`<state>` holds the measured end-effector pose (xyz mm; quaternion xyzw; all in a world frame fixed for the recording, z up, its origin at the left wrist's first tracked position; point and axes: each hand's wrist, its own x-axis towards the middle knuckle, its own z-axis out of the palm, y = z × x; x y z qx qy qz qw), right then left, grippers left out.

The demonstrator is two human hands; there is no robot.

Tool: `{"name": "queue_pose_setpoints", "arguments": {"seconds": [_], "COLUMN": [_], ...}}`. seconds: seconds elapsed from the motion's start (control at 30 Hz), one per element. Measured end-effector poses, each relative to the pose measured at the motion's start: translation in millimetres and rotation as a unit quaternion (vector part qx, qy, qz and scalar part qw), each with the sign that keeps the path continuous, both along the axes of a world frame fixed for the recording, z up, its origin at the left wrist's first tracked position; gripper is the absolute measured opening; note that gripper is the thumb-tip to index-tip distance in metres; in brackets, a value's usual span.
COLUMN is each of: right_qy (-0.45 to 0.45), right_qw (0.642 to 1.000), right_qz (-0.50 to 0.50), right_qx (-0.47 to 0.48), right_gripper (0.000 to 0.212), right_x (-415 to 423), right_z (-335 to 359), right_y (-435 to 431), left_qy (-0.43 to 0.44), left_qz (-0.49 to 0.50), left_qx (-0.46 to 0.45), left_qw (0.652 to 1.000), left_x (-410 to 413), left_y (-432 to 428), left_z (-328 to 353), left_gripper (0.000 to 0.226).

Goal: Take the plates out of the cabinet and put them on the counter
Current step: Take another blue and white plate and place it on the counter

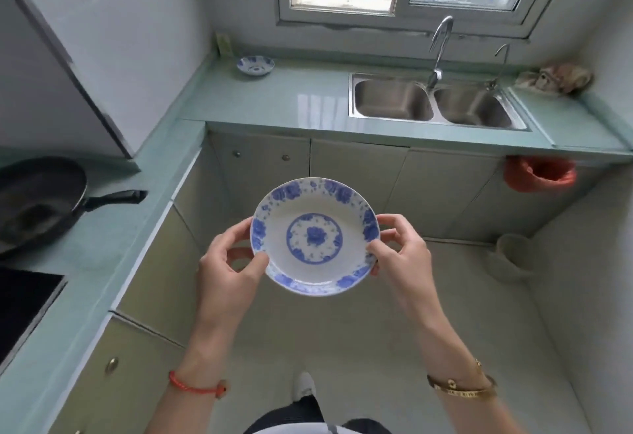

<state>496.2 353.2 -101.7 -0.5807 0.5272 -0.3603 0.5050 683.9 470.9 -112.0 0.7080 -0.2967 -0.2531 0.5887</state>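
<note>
- The pale green counter (308,98) wraps the corner, with closed cabinet doors (356,173) beneath it.
- A double steel sink (435,101) sits in the counter under the window.
- A black frying pan (37,204) rests on the counter at left.
- A blue-and-white plate (315,236) is held level above the floor, between both hands.
- The left hand (227,262) pinches its left rim; the right hand (402,255) pinches the right rim.
- A second plate (255,65) lies on the counter's far corner.
</note>
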Motion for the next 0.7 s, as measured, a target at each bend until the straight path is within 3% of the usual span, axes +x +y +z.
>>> {"name": "queue_pose_setpoints", "arguments": {"seconds": [0.33,0.7], "right_qy": [0.018,0.021], "right_qw": [1.0,0.999], "right_qz": [-0.005,0.047], "right_qx": [-0.003,-0.011], "right_gripper": [0.029,0.027], "right_x": [96.9,234.7], "right_z": [-10.2,-23.0], "right_y": [-169.8,-427.3], "left_qy": [-0.005,-0.006], "left_qz": [-0.022,0.049], "left_qx": [0.024,0.016], "left_qw": [0.999,0.999], "left_x": [100.3,226.3], "left_y": [-176.2,-417.3], "left_z": [-4.7,-18.4], "left_gripper": [0.052,0.052]}}
